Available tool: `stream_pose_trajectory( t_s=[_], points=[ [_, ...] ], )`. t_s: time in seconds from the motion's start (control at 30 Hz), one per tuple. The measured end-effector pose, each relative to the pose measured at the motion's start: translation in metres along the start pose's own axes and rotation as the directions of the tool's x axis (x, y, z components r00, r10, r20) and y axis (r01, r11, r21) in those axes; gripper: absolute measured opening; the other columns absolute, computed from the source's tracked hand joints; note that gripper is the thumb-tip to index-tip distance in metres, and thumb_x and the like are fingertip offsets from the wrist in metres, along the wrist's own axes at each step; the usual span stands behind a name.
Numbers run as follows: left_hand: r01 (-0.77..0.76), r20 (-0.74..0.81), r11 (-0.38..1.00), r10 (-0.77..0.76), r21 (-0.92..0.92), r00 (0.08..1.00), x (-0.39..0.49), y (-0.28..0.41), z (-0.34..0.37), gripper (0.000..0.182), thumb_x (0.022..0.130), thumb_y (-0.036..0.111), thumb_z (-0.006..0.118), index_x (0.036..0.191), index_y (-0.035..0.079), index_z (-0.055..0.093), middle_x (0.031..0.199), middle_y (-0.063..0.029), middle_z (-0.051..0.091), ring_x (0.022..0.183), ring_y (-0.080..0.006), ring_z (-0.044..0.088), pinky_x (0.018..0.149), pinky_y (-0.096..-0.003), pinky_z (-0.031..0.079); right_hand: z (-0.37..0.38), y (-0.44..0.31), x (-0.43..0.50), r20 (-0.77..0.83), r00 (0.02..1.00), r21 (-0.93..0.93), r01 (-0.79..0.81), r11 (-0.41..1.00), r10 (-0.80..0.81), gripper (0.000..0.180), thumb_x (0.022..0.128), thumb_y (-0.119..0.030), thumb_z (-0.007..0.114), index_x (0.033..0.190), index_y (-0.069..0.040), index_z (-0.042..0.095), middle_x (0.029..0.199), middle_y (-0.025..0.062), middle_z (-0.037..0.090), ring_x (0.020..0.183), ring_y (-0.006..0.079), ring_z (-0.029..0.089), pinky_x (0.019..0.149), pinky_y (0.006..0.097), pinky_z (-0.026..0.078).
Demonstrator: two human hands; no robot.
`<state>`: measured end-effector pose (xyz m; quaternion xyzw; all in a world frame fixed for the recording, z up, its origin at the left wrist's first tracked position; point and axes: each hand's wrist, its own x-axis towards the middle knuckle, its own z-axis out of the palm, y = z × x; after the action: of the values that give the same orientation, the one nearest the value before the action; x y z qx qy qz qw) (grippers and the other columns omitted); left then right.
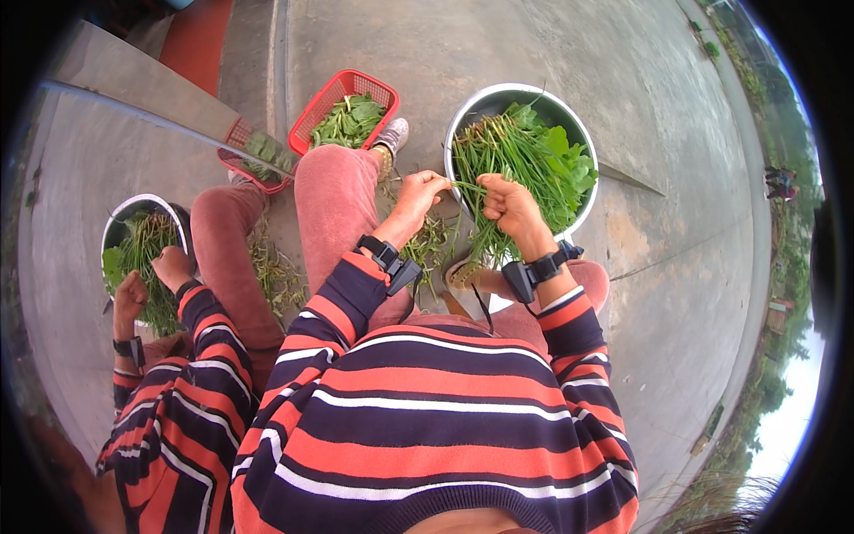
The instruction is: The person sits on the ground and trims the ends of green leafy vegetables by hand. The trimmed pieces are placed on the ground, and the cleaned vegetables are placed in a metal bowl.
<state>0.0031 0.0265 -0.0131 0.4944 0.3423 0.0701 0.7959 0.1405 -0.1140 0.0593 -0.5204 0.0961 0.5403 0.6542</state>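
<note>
My left hand [424,193] pinches one end of a thin green stem [466,184] between thumb and fingertips. My right hand [508,200], its fingers curled, grips the other part of the same stem at the near rim of a metal basin [456,127]. A heap of long green stalks [497,143], like chives or scallions, lies in the basin with broad leafy greens [564,160] along its right side. Some stalks hang over the near rim, below my right hand. Both wrists wear black strapped devices.
A red plastic basket [313,113] with cut leafy greens [350,120] stands beyond my left knee. Plant trimmings [427,243] are scattered on the concrete floor [640,80] between my feet. A reflective panel [167,123] on the left mirrors the scene. Distant people [780,183] are at far right.
</note>
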Motion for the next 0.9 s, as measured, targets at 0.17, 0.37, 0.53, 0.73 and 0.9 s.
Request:
stream_pose_trajectory(
  t_s=[0.17,0.37,0.53,0.73,0.9],
  points=[
    [0.017,0.027,1.0,-0.017,0.018,1.0,-0.005,0.003,0.001,0.014,0.092,0.021,0.062,0.092,0.009,0.068,0.094,0.0013,0.068,0.091,-0.0078,0.058,0.074,-0.0269,0.044,-0.001,-0.001,-0.023,0.054,0.994,-0.277,0.106,0.955,-0.095,0.009,0.088,-0.011,0.069,0.091,-0.003,0.069,0.056,-0.0076,0.043,0.043,0.0038,0.032,0.041,0.0225,0.022],
    [-0.002,0.08,0.999,0.005,-0.035,0.997,-0.002,0.004,0.006,0.014,0.091,0.022,0.064,0.092,0.009,0.069,0.09,0.0035,0.068,0.083,-0.0057,0.057,0.07,-0.0244,0.043,0.004,-0.01,-0.017,0.047,0.98,-0.333,0.198,0.922,-0.193,0.01,0.088,-0.012,0.07,0.092,-0.003,0.069,0.057,-0.0075,0.046,0.043,0.0038,0.032,0.041,0.0225,0.023],
    [0.008,0.086,0.999,-0.004,-0.04,0.996,-0.005,0.0,0.006,0.013,0.091,0.022,0.064,0.092,0.01,0.069,0.09,0.004,0.068,0.083,-0.0053,0.057,0.069,-0.0243,0.043,0.001,-0.018,-0.026,0.126,0.977,-0.145,0.19,0.971,-0.172,0.011,0.091,-0.013,0.067,0.094,-0.003,0.065,0.062,-0.0067,0.046,0.05,0.0041,0.036,0.045,0.0211,0.026],
    [-0.05,0.171,0.998,0.044,0.03,0.984,-0.004,0.007,0.003,0.015,0.094,0.021,0.062,0.097,0.008,0.067,0.095,0.0012,0.067,0.089,-0.0067,0.058,0.075,-0.0232,0.043,0.004,-0.039,-0.05,0.073,0.906,-0.513,0.392,0.764,-0.416,0.014,0.099,-0.015,0.051,0.095,-0.005,0.059,0.072,-0.0003,0.053,0.062,0.0078,0.046,0.054,0.0214,0.034],
    [-0.233,0.315,0.958,0.173,0.164,0.933,-0.004,0.017,0.003,0.015,0.091,0.017,0.064,0.095,0.003,0.068,0.089,0.0028,0.065,0.081,-0.0042,0.054,0.073,-0.0222,0.043,0.007,-0.029,-0.031,0.324,0.829,-0.818,0.487,0.305,-0.455,0.019,0.097,-0.018,0.055,0.096,0.0,0.061,0.072,0.0014,0.057,0.066,0.0094,0.051,0.059,0.0254,0.041]
  ],
)
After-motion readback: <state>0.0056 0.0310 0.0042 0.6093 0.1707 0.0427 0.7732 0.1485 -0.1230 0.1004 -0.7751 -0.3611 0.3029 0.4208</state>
